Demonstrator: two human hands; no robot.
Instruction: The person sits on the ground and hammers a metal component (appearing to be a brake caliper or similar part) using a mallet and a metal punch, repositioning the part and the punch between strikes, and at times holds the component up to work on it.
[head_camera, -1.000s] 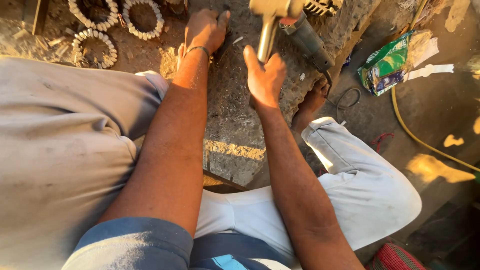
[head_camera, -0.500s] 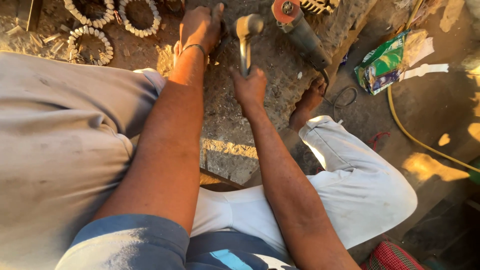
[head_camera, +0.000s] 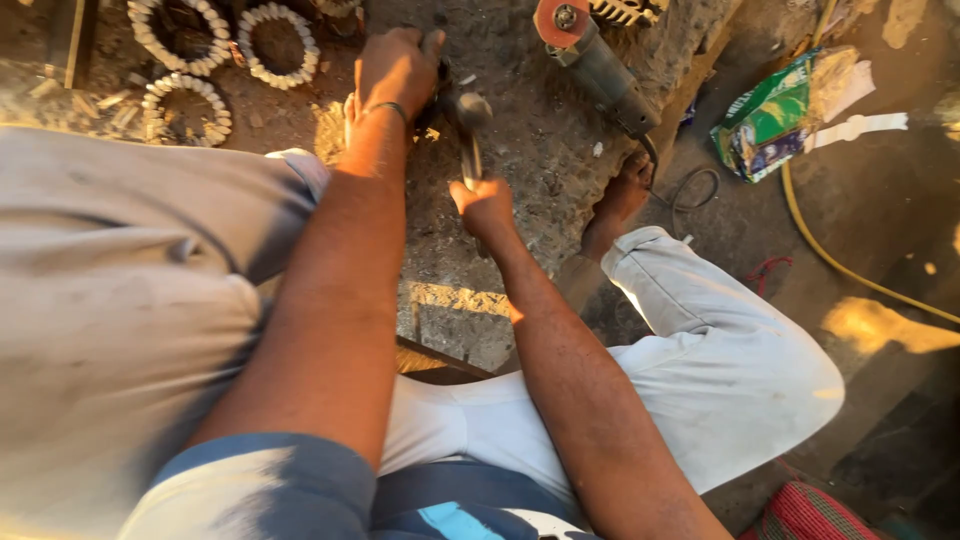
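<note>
Centrally, right hand (head_camera: 483, 205) wraps the hammer (head_camera: 470, 125) handle, head low beside the left hand (head_camera: 397, 68), which presses closed on something small, probably metal, on the stone block (head_camera: 530, 150). Grinder (head_camera: 600, 65) lies near the block's right edge; toothed rings (head_camera: 280, 45) crowd the left.

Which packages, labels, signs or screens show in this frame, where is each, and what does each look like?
Green packet: on the ground at upper right, beyond the bare foot; a crumpled pouch, green with white and dark blue patches.
No signs or screens in view.
</note>
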